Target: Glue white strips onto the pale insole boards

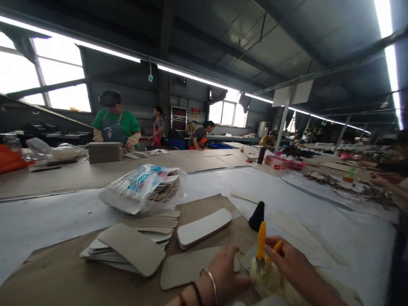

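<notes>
My right hand (288, 259) is closed around a yellow-handled brush (278, 246), dipped into a pale, glue-smeared pot (266, 276). A second brush with a yellow handle and metal ferrule (261, 240) stands in the same pot. My left hand (223, 267), a little blurred, is over the right end of a flat grey rounded board (185, 267), with thumb and fingers apart. Beyond it lies a small stack of white rounded boards (204, 227). A fanned pile of similar boards (130, 248) sits to the left. The pot's lower part is partly hidden.
Brown paper (63, 267) covers the near table. A plastic bag of boards (143, 187) and a black cone (257, 216) stand farther back. Across the table, a person in green (116, 123) stands behind stacked boards (104, 152). Scraps (347, 187) lie at right.
</notes>
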{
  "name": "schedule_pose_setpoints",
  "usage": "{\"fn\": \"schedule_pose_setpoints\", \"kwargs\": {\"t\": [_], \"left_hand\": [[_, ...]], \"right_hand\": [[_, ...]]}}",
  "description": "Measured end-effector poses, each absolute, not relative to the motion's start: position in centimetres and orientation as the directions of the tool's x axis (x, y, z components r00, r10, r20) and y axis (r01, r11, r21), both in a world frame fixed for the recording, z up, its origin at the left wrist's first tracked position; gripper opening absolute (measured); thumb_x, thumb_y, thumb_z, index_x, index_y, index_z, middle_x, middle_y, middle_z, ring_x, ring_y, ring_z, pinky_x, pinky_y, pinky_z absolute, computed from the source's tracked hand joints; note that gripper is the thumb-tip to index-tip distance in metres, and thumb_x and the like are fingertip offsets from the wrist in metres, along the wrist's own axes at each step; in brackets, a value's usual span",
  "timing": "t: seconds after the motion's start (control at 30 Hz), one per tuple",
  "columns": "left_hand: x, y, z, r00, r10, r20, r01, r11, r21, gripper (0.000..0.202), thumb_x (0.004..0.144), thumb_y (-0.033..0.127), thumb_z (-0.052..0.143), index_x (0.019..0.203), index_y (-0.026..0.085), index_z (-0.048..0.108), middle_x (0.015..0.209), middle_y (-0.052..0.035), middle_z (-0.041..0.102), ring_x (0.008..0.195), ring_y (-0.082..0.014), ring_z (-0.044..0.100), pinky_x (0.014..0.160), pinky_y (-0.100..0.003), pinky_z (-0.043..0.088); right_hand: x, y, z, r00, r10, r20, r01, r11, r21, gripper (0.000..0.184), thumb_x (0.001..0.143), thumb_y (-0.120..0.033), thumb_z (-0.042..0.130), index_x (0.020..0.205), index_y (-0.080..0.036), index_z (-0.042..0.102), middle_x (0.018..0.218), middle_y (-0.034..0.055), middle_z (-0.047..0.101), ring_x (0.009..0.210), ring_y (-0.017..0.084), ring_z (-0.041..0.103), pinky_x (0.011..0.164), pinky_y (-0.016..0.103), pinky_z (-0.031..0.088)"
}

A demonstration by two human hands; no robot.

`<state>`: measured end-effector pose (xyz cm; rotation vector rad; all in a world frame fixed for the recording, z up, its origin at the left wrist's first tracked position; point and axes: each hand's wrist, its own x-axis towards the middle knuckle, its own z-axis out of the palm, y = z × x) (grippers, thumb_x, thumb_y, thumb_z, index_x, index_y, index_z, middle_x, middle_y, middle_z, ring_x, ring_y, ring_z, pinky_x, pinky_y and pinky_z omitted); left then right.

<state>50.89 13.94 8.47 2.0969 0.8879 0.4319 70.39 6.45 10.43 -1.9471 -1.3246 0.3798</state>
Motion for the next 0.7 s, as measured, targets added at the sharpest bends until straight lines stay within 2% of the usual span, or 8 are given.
{"fn": "schedule_pose_setpoints", "kwargs": {"t": [0.07,0.13,0.2,0.3,0.4,0.57,0.7], "left_hand": [[53.4,14.9,9.3,0.674,0.736,0.059,0.368,-0.404,0.838,0.077,0.067,0.038,0.065,0.130,0.005,0.037,0.121,-0.0205,0.050,0.106,-0.0273,0.050,0.091,-0.037,0.041],[55.6,15.5,9.5,0.694,0.710,0.119,0.265,-0.406,0.875,0.073,0.071,0.033,0.060,0.133,0.007,0.033,0.124,-0.0183,0.049,0.110,-0.0252,0.048,0.095,-0.037,0.037],[57.0,15.8,9.4,0.749,0.643,0.161,0.154,-0.405,0.902,0.060,0.076,0.033,0.055,0.130,0.013,0.040,0.117,-0.0123,0.057,0.107,-0.0225,0.051,0.091,-0.035,0.040],[57.5,15.8,9.4,0.813,0.547,0.200,0.054,-0.414,0.909,0.036,0.078,0.034,0.050,0.106,0.014,0.061,0.097,-0.0070,0.066,0.093,-0.0200,0.059,0.084,-0.030,0.044],[56.8,15.6,9.6,0.805,0.552,0.216,0.071,-0.451,0.890,0.029,0.075,0.035,0.051,0.087,0.014,0.068,0.086,-0.0060,0.069,0.083,-0.0208,0.061,0.081,-0.031,0.045],[56.3,15.0,9.6,0.758,0.613,0.223,0.148,-0.495,0.856,0.029,0.073,0.035,0.050,0.085,0.015,0.068,0.086,-0.0067,0.070,0.080,-0.0227,0.061,0.079,-0.034,0.045],[56.4,15.0,9.1,0.738,0.635,0.227,0.162,-0.493,0.855,0.030,0.074,0.036,0.048,0.085,0.016,0.067,0.084,-0.0059,0.070,0.079,-0.0218,0.061,0.077,-0.032,0.045]], "right_hand": [[69.5,5.7,11.6,0.376,0.911,0.171,0.689,-0.151,-0.709,0.034,0.075,-0.046,0.045,0.091,-0.020,0.059,0.092,0.0077,0.065,0.087,0.024,0.060,0.079,0.034,0.043],[68.8,5.3,12.6,0.342,0.919,0.194,0.718,-0.122,-0.686,0.026,0.078,-0.037,0.044,0.089,-0.018,0.058,0.089,0.0072,0.064,0.083,0.022,0.059,0.077,0.032,0.043],[68.6,5.2,13.1,0.371,0.908,0.196,0.727,-0.152,-0.670,0.019,0.080,-0.030,0.047,0.089,-0.016,0.057,0.085,0.0059,0.064,0.079,0.019,0.059,0.074,0.030,0.042],[68.7,5.1,13.2,0.427,0.886,0.179,0.696,-0.196,-0.691,0.013,0.081,-0.023,0.050,0.089,-0.015,0.056,0.083,0.0051,0.063,0.077,0.017,0.058,0.071,0.027,0.042],[68.6,5.0,12.9,0.449,0.870,0.203,0.690,-0.193,-0.698,0.009,0.082,-0.018,0.050,0.088,-0.015,0.055,0.083,0.0049,0.061,0.075,0.017,0.056,0.069,0.026,0.040],[68.3,5.8,13.5,0.452,0.841,0.298,0.744,-0.171,-0.646,0.004,0.082,-0.017,0.048,0.082,-0.016,0.052,0.078,0.0037,0.059,0.072,0.016,0.055,0.067,0.025,0.039],[68.8,6.5,15.0,0.457,0.798,0.394,0.791,-0.163,-0.589,0.005,0.082,-0.019,0.048,0.080,-0.017,0.051,0.079,0.0034,0.059,0.071,0.016,0.054,0.067,0.026,0.038]]}}
